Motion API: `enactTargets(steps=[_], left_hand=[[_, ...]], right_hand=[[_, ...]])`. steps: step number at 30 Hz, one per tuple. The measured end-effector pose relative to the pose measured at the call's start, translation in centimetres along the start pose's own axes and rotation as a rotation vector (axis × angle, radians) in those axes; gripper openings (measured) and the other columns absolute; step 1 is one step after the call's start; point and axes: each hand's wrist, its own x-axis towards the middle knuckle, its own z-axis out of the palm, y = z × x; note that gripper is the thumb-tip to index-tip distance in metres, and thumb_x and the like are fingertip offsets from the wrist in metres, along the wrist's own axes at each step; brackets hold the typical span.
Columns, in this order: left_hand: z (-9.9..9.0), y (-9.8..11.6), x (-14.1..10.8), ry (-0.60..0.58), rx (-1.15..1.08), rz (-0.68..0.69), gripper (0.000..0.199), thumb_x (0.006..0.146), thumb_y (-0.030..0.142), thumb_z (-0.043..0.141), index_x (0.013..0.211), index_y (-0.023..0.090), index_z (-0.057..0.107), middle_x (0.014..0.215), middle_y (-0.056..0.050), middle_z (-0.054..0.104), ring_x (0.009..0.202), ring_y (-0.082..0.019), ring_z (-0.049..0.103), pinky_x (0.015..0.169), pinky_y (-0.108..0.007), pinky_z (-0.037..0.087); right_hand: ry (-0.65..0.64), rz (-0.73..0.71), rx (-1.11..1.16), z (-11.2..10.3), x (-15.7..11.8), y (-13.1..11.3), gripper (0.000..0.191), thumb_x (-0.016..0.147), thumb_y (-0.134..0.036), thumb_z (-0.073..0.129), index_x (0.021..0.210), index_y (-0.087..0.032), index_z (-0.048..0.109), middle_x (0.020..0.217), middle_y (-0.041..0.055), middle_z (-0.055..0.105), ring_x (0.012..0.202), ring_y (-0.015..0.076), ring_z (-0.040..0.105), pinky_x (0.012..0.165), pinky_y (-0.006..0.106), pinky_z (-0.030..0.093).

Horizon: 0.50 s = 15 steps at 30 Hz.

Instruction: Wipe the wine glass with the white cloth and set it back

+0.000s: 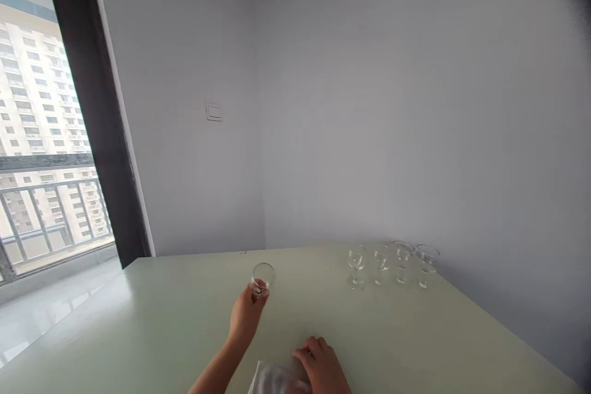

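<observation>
left hand (246, 315) closed on a stemmed wine glass (263, 277), held tilted above the pale table (161, 320) | right hand (322, 364) pressed on a white cloth (273, 380) | risk: glass slipped from fingertips, chipped on tabletop; four-glass row (391, 265) well apart, safe.

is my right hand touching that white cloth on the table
Touching. The head view shows the right hand resting on the white cloth, fingers pressed over its top edge with no gap between them.

4 stemmed glasses (391, 265) block the far right; table (152, 314) left open.
</observation>
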Motion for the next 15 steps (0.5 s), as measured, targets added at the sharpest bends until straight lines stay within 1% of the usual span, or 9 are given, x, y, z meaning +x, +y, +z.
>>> enactTargets(steps=[1,2,3,5,7,10,11,13,15], left_hand=[[1.0,0.4,-1.2,-0.019,0.029,0.031,0.018,0.081,0.038,0.053,0.083,0.022,0.061,0.059,0.005,0.059,0.058,-0.015,0.056,0.058,-0.026,0.039],[1.7,0.7,-2.3,-0.029,0.056,0.059,0.019,0.083,0.038,0.049,0.083,0.022,0.06,0.064,0.003,0.061,0.061,-0.016,0.057,0.061,-0.027,0.039],[2.3,0.8,-3.3,-0.038,0.081,0.087,0.02,0.084,0.036,0.046,0.083,0.022,0.06,0.069,0.001,0.063,0.066,-0.017,0.058,0.063,-0.028,0.04],[3.0,0.6,-4.7,-0.049,0.122,0.145,0.019,0.084,0.032,0.042,0.084,0.023,0.059,0.08,-0.002,0.066,0.076,-0.019,0.059,0.069,-0.029,0.04],[2.9,0.3,-5.2,-0.054,0.158,0.202,0.02,0.085,0.03,0.04,0.084,0.023,0.059,0.086,-0.003,0.066,0.083,-0.02,0.058,0.075,-0.031,0.041],[2.0,-0.2,-4.8,-0.016,0.206,0.248,0.025,0.086,0.035,0.039,0.09,0.022,0.06,0.091,-0.006,0.066,0.091,-0.024,0.056,0.085,-0.037,0.039],[1.7,-0.3,-4.6,0.007,0.219,0.257,0.028,0.085,0.038,0.039,0.094,0.021,0.06,0.096,-0.008,0.066,0.096,-0.026,0.054,0.088,-0.04,0.038],[1.3,-0.6,-4.1,0.043,0.233,0.253,0.036,0.085,0.04,0.038,0.106,0.019,0.057,0.107,-0.01,0.064,0.104,-0.027,0.052,0.092,-0.041,0.037],[1.4,-1.0,-3.9,0.034,0.238,0.221,0.038,0.087,0.04,0.032,0.111,0.02,0.054,0.111,-0.008,0.063,0.105,-0.023,0.054,0.089,-0.037,0.041]], right_hand=[[-0.028,0.01,-0.001,0.5,0.1,0.0,0.018,0.061,-0.03,0.072,0.076,-0.022,0.066,0.09,0.0089,0.06,0.09,0.0306,0.05,0.079,0.042,0.038],[-0.049,0.031,0.026,0.9,0.1,-0.1,0.013,0.06,-0.029,0.073,0.063,-0.021,0.063,0.083,0.0073,0.059,0.087,0.0293,0.05,0.079,0.041,0.037],[-0.066,0.051,0.068,1.3,0.1,-0.4,0.018,0.061,-0.028,0.073,0.054,-0.021,0.058,0.075,0.0051,0.058,0.083,0.0265,0.05,0.077,0.038,0.036],[-0.107,0.08,0.146,1.1,0.0,-1.0,0.024,0.06,-0.026,0.071,0.05,-0.02,0.05,0.061,-0.0006,0.051,0.069,0.0184,0.048,0.066,0.03,0.036],[-0.063,0.173,0.374,-0.3,0.0,-1.7,0.021,0.058,-0.026,0.069,0.054,-0.021,0.049,0.053,-0.0054,0.041,0.056,0.0126,0.04,0.056,0.025,0.032],[0.116,0.379,0.829,-4.3,0.2,-2.1,0.024,0.059,-0.034,0.064,0.055,-0.022,0.043,0.051,-0.0075,0.033,0.051,0.0106,0.033,0.052,0.024,0.029],[0.168,0.428,0.915,-5.6,0.3,-2.0,0.027,0.062,-0.038,0.061,0.055,-0.023,0.04,0.051,-0.0074,0.032,0.051,0.0109,0.034,0.052,0.024,0.031],[0.232,0.49,1.004,-7.5,0.5,-1.7,0.029,0.069,-0.047,0.054,0.06,-0.024,0.038,0.053,-0.0061,0.036,0.052,0.0131,0.04,0.053,0.026,0.035],[0.276,0.539,1.132,-8.3,0.6,-1.3,0.028,0.071,-0.051,0.052,0.068,-0.025,0.043,0.055,-0.0036,0.046,0.054,0.0167,0.049,0.053,0.028,0.04]])
